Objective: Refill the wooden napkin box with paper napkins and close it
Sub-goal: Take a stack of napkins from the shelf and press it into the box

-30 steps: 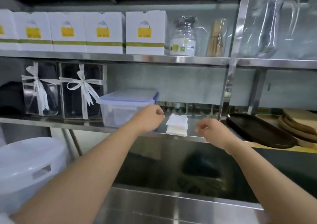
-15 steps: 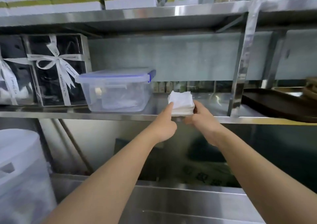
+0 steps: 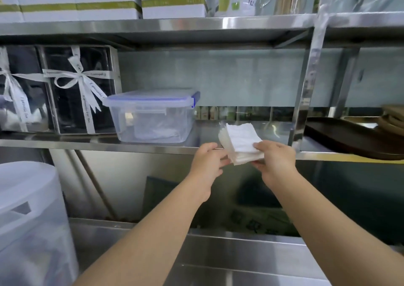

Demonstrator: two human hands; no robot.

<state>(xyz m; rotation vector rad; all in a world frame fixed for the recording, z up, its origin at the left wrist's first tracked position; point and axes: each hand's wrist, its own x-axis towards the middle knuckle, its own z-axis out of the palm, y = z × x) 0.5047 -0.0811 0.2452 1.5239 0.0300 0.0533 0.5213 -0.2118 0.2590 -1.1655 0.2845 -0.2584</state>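
The fingers (image 3: 259, 146) of the right hand (image 3: 276, 161) are closed over the near right corner of a stack of paper napkins (image 3: 239, 140), thumb on top and the rest curled beneath, so this hand has a firm pinch on the stack. The left hand (image 3: 206, 164) sits just beside the stack's left edge, its fingers half curled and touching the lower left corner; whether they actually grip or only steady it cannot be told. The stack is tilted, its far edge raised above the steel shelf (image 3: 153, 146) and its near end overhanging the shelf's front lip, between the two hands. Its long side runs away from the person and slightly to the left. A clear plastic container (image 3: 150, 117) with a blue-edged lid stands on the same shelf, near the stack on the left, apart from it. The wooden napkin box is nowhere in view, so which way it lies from the hands cannot be said. Judging by this, the napkins are being collected and the refilling has not begun; the right hand, with the surer hold, looks the likelier one to carry them, and the loose sheets could fan out if the pinch slackens
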